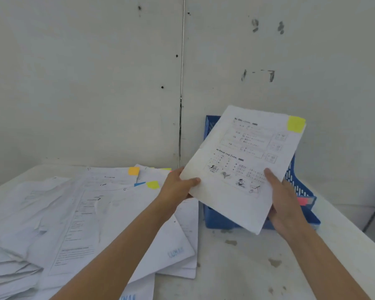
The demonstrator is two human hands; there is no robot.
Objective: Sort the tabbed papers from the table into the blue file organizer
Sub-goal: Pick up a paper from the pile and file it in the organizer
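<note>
While my left grip (177, 188) pinches the near left edge of the printed sheet (242, 156), thumb on top and fingers underneath, my right grip (287, 205) clasps the near right edge the same way, thumb lying across the print. I see the sheet lifted off the worktop (236, 269) and tilted, with a yellow tab (296, 124) on its far right corner. It hangs in front of and over the blue file organizer (302, 188), which stands toward the worktop's far right side, close to the wall (95, 83). A pink tab (304, 200) shows in the organizer, just beside my right grip. The loose pile of papers (91, 217) covers the left half of the worktop, touching the organizer's left side; an orange tab (134, 171), a blue tab (140, 184) and a second yellow tab (153, 184) stick out along the pile's far edge.
</note>
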